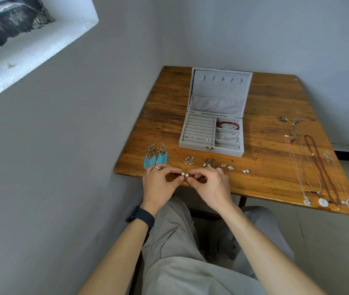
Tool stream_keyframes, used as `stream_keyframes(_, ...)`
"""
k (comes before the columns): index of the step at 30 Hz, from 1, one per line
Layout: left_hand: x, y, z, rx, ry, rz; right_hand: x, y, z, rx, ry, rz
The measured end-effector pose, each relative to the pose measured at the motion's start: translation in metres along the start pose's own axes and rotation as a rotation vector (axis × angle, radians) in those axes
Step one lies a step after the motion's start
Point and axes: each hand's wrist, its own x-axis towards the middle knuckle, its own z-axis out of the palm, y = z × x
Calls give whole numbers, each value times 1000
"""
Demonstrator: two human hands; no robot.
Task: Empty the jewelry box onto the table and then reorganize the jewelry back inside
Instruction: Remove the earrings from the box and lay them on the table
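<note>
Two pearl studs, lower centre, are pinched in curled fingers, one each by left hand and right hand, at the desk edge; a slip would likely send them floorward. The jewelry box stands open mid-frame.

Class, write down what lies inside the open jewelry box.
Inside the jewelry box: a red bead bracelet in the far right compartment, a thin silver chain in the next, small silver pieces in the ring rolls. The lid pocket hides any contents.
</note>
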Motion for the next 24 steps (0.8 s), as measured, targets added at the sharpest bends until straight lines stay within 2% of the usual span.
stream_keyframes(8,-1,4,-7,54,-71,29,-3,3,-6,15,-48,-21)
stream_keyframes(15,13,13,-28,226,-40,219,5,6,-29,-17,-123,-141)
stream_keyframes(24,83,36,-28,409,-12,325,63,1,-51,-131,-31,-185)
